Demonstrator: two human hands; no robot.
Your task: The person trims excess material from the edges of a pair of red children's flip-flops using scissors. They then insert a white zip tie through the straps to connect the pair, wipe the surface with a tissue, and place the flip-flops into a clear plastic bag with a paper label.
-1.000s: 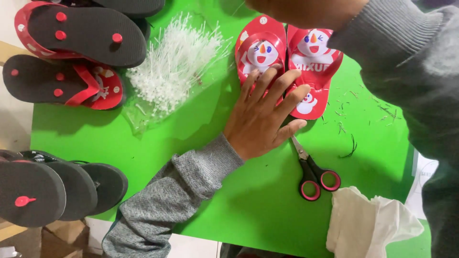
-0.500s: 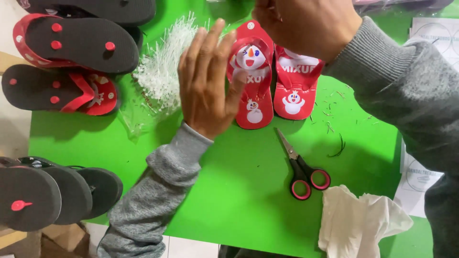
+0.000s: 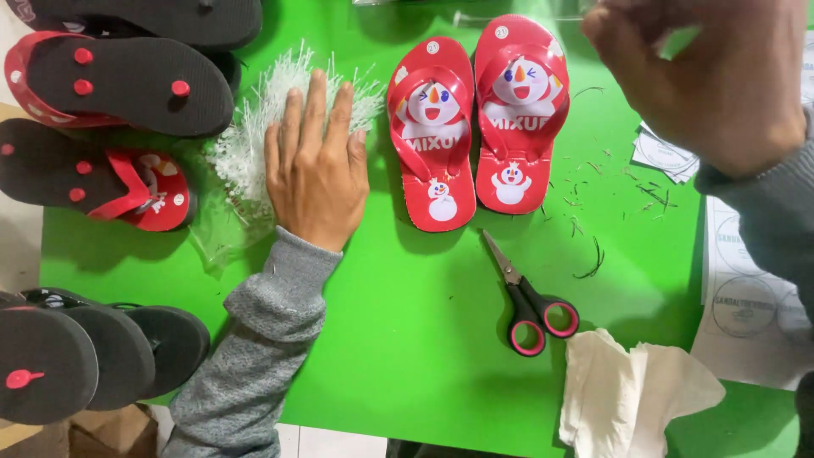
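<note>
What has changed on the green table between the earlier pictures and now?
The left hand left the pair of red snowman-print flip-flops and moved left onto the pile of clear plastic fasteners. The right hand lifted off them. The black-and-pink scissors and white cloth stayed.

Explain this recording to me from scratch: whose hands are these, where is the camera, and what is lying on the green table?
There is no machine here. A camera worn on a person's head looks down at their two bare hands. The left hand lies flat on a heap of thin clear plastic fasteners. The right hand is raised close to the lens, blurred, so whether it holds anything cannot be told. On the green table lie a pair of red sandals with cartoon snowmen, black-handled scissors, crumpled white paper and stacked black-soled sandals.
</note>
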